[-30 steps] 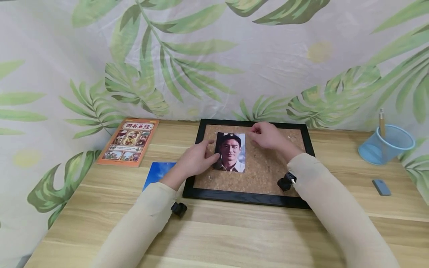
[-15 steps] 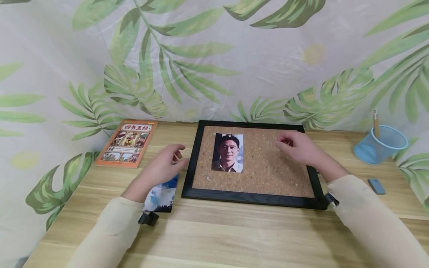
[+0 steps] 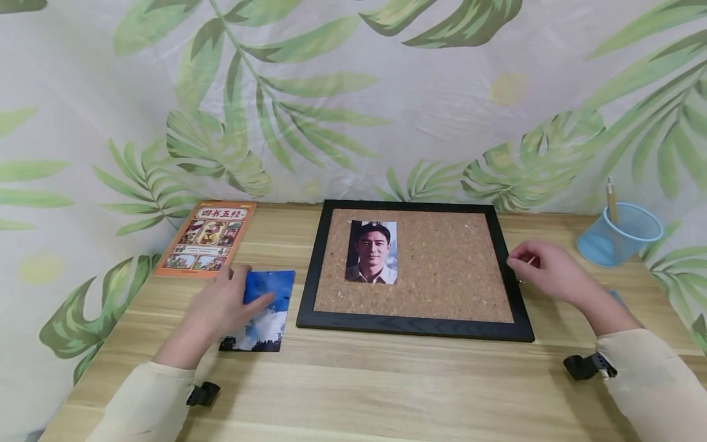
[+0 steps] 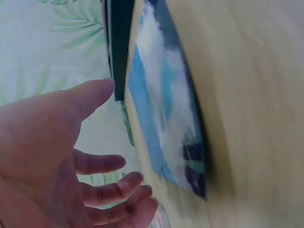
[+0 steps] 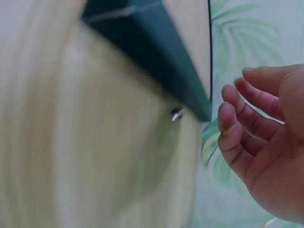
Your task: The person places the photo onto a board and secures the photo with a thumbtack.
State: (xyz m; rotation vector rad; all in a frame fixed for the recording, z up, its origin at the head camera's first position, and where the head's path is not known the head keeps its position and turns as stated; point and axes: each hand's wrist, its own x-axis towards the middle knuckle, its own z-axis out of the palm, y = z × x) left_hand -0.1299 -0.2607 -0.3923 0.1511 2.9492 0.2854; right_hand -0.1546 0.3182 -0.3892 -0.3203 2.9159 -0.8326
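My left hand (image 3: 218, 310) is over the left part of a sky photo (image 3: 259, 334) on the table, thumb spread across it in the head view. The left wrist view shows that hand's fingers (image 4: 107, 194) loosely bent with nothing between them. My right hand (image 3: 552, 276) hovers just beyond the right edge of a black-framed cork board (image 3: 442, 264), fingers relaxed and empty. Below it on the table, beside the frame, lies a small shiny metallic piece (image 5: 176, 114). A portrait photo (image 3: 371, 252) is on the board's left half, with a small pale spot at its top.
An orange book (image 3: 207, 239) lies at the back left. On the right stands a blue mesh pencil cup (image 3: 618, 236) holding a pencil (image 3: 611, 202). A blue-grey block (image 3: 617, 298) is mostly hidden behind my right wrist. A leaf-print cloth (image 3: 331, 123) hangs behind the table.
Both hands have left the board: the left moved left and down to the sky photo, the right moved right past the frame edge. The portrait photo has stayed in place on the cork.
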